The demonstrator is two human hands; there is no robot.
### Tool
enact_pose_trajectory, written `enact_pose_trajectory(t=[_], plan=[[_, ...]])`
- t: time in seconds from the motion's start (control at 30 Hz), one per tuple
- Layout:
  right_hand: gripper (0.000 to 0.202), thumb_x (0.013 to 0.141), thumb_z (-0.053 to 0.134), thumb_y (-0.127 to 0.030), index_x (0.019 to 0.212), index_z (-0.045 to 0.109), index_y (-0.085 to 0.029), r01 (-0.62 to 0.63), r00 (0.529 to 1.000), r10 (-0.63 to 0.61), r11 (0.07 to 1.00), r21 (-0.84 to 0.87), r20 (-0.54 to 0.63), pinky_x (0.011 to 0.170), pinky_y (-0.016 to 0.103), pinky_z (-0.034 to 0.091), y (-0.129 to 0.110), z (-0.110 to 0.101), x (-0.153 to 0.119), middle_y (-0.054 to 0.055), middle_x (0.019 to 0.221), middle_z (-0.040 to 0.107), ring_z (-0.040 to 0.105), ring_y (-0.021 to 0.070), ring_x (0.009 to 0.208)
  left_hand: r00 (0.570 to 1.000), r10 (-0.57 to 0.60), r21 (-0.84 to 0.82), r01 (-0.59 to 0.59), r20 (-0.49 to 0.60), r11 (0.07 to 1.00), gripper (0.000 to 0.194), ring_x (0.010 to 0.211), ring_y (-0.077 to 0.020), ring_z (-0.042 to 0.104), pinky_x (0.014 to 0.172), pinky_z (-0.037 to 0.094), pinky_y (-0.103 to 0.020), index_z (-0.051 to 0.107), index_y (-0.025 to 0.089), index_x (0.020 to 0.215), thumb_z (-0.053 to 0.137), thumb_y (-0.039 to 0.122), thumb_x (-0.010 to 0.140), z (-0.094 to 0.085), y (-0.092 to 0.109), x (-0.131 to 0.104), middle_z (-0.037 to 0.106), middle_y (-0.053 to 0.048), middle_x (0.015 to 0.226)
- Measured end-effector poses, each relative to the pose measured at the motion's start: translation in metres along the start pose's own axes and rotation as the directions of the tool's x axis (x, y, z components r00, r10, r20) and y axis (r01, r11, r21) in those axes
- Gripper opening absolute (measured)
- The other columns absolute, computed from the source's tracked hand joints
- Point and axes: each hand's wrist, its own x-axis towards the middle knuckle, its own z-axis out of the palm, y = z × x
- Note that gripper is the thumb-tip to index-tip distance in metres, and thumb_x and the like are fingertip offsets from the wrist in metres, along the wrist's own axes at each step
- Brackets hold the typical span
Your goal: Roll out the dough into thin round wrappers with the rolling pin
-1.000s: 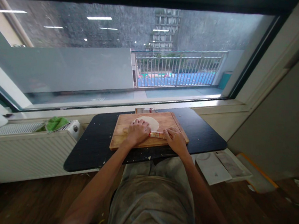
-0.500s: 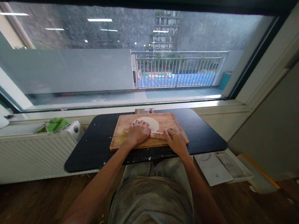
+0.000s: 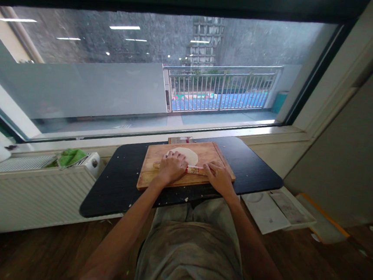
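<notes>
A wooden rolling pin [image 3: 196, 170] with red printing lies across the near part of a wooden cutting board [image 3: 149, 171]. My left hand [image 3: 173, 166] rests over its left half, fingers bent forward onto the round, pale sheet of dough [image 3: 190, 156]. The pin's left end shows just past the wrist side of that hand. At the other end, my right hand [image 3: 217, 175] is closed over the pin, its fingers curled and partly hidden. The dough lies flat just beyond the pin, its near left part covered by my left hand.
The board stands on a small black table [image 3: 256, 168] dotted with crumbs. A small box [image 3: 180, 140] sits behind the board, by the window sill. To the left is a white radiator [image 3: 31, 196] with a green cloth [image 3: 71, 158] on top. Flat white panels [image 3: 267, 212] lie low at the right.
The view has shifted very slightly. Both hands, the rolling pin and the dough stay in nearly the same place on the board.
</notes>
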Motion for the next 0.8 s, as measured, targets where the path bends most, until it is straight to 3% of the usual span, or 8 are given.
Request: enact_pose_trajectory(t=[0.5, 0.8], plan=[[0.036, 0.113, 0.053, -0.033, 0.084, 0.072, -0.025, -0.008, 1.000, 0.008, 1.000, -0.008, 0.001, 0.090, 0.032, 0.047, 0.002, 0.001, 0.001, 0.006, 0.093, 0.077, 0.071, 0.0228, 0.095, 1.000, 0.010, 0.019, -0.010, 0.012, 1.000, 0.047, 0.134, -0.0338, 0.056, 0.107, 0.047, -0.049, 0.076, 0.026, 0.132, 0.036, 0.041, 0.111, -0.001, 0.001, 0.000, 0.067, -0.012, 0.147], [0.035, 0.112, 0.053, -0.032, 0.085, 0.073, -0.025, -0.007, 1.000, 0.007, 1.000, -0.018, -0.002, 0.090, 0.033, 0.047, 0.003, 0.002, 0.001, 0.007, 0.094, 0.077, 0.071, 0.0239, 0.096, 0.998, 0.030, 0.031, -0.032, 0.062, 0.999, 0.047, 0.132, -0.0358, 0.055, 0.106, 0.045, -0.054, 0.075, 0.025, 0.130, 0.036, 0.042, 0.111, -0.012, 0.005, -0.001, 0.067, -0.014, 0.144]])
